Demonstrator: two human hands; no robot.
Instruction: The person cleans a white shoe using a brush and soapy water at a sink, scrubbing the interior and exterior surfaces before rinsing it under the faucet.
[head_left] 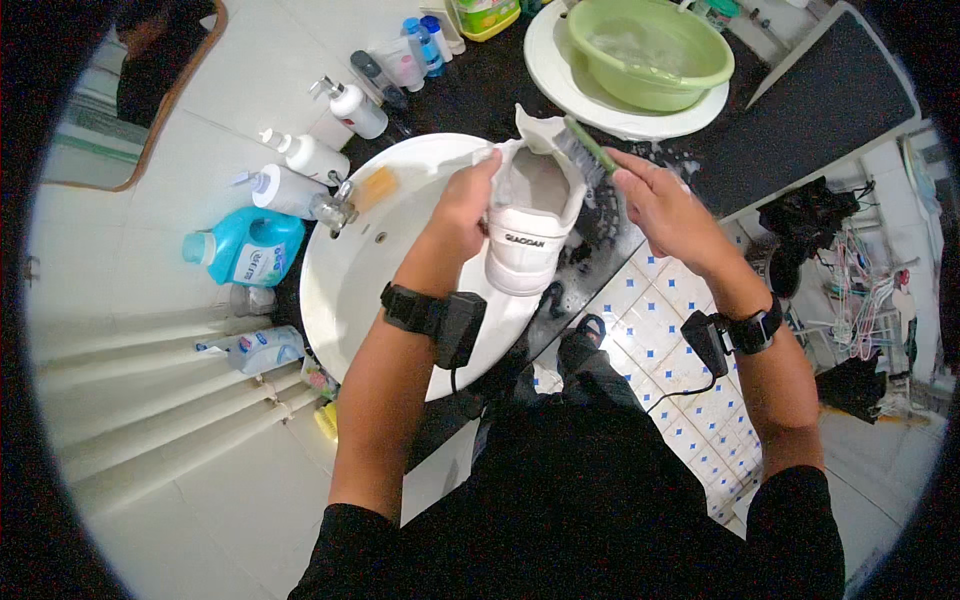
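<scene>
A white sneaker is held over the right side of a white oval washbasin, its heel toward me and its tongue pointing away. My left hand grips the shoe by its left side, thumb near the collar; the other fingers are mostly hidden behind it. In my right hand is a green scrubbing brush with pale bristles. The bristles lie against or just beside the shoe's upper right edge; whether they touch I cannot tell.
A green plastic tub with sudsy water stands in a second white basin. Pump bottles and a blue detergent jug line the wall by the faucet. Suds wet the dark counter. Hangers hang at right.
</scene>
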